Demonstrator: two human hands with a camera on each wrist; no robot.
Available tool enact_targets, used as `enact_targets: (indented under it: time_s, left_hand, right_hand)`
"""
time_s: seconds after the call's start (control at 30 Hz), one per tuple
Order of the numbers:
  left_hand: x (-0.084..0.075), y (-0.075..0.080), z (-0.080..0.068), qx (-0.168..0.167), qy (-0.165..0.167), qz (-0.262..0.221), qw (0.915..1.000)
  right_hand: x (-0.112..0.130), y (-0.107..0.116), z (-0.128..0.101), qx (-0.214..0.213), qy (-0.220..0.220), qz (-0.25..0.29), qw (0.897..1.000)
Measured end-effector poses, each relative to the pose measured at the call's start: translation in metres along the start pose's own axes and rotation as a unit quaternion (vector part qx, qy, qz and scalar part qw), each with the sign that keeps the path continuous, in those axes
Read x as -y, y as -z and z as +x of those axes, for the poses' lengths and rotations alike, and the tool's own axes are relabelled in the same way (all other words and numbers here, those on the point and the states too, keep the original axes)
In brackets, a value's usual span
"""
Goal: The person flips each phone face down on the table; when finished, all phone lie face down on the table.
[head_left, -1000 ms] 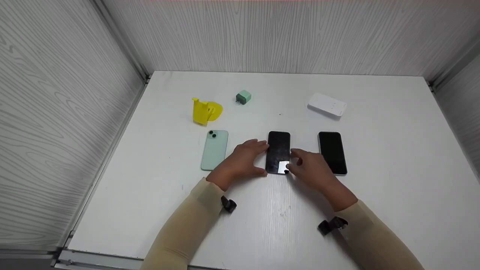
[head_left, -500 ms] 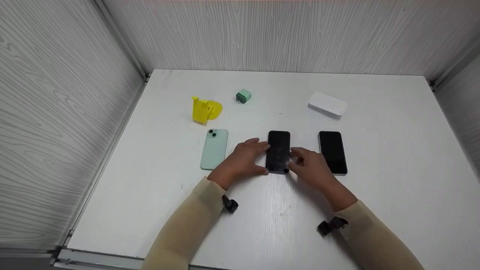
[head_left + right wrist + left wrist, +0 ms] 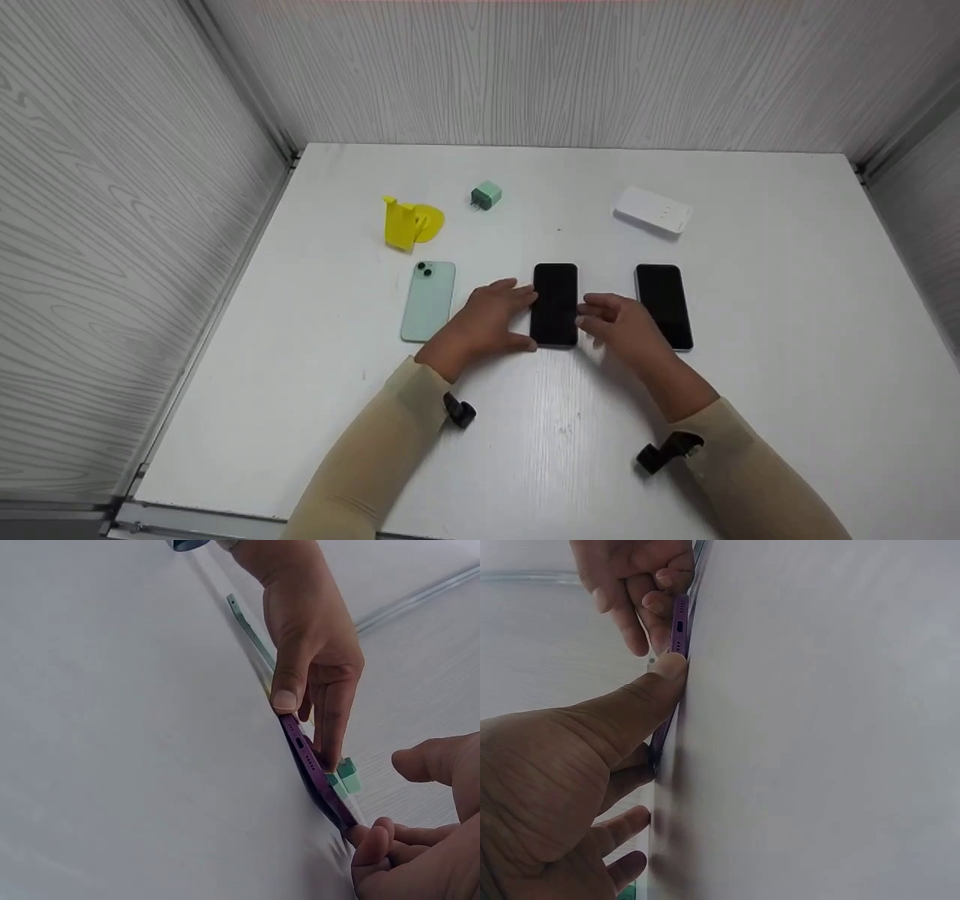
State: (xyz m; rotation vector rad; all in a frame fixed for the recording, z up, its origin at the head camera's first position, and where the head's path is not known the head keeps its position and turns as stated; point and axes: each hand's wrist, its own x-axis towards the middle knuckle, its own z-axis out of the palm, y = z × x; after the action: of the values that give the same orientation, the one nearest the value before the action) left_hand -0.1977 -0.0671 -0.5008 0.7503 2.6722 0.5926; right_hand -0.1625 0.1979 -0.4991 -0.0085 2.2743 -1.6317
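Note:
A phone with a black screen and purple frame lies face up at mid-table. Fingertips of my left hand touch its left edge, and the thumb rests at its bottom left corner. At the right edge, my right hand has loosely bent fingers touching near the lower corner. Its thumb stands apart from the phone in the right wrist view. The purple bottom edge with the charging port shows in the left wrist view. A mint green phone lies face down on the left; another black-screened phone lies face up on the right.
Behind the phones are a yellow phone stand, a green plug charger and a white rectangular box-like device. Wood-grain panels enclose the white table at the back and sides.
The bright reflection on the middle phone's screen has gone. My right thumb has come away from that phone's right side, and its fingers have loosened. The left hand stays nearly in place.

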Motion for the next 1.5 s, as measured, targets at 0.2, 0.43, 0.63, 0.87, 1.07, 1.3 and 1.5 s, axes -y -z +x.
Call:
enact_targets:
  time_s: [0.2, 0.43, 0.63, 0.87, 1.07, 1.3, 1.5]
  left_hand:
    - [0.002, -0.004, 0.0, -0.016, 0.0, -0.013, 0.9998]
    - [0.0, -0.006, 0.001, -0.035, -0.001, -0.002, 0.9994]
    - [-0.002, -0.007, 0.001, -0.042, 0.002, -0.01, 0.9991]
    - [-0.004, -0.009, 0.003, -0.048, -0.006, -0.009, 0.9988]
    - [-0.004, -0.006, 0.004, -0.046, -0.02, -0.004, 0.9988]
    - [-0.016, 0.0, 0.014, -0.087, 0.019, -0.022, 0.9958]
    - [-0.036, 0.012, 0.027, -0.15, 0.118, -0.034, 0.981]
  right_hand:
    - [0.006, -0.004, -0.002, -0.025, 0.003, 0.001, 1.0]
    - [0.013, -0.025, -0.01, -0.089, 0.096, -0.135, 0.982]
    - [0.018, -0.039, -0.015, -0.145, 0.129, -0.215, 0.957]
    - [0.018, -0.045, -0.016, -0.171, 0.113, -0.222, 0.953]
    - [0.017, -0.045, -0.015, -0.19, 0.107, -0.228, 0.949]
    - [0.018, -0.045, -0.016, -0.204, 0.111, -0.227, 0.946]
    - [0.018, -0.046, -0.017, -0.214, 0.113, -0.231, 0.942]
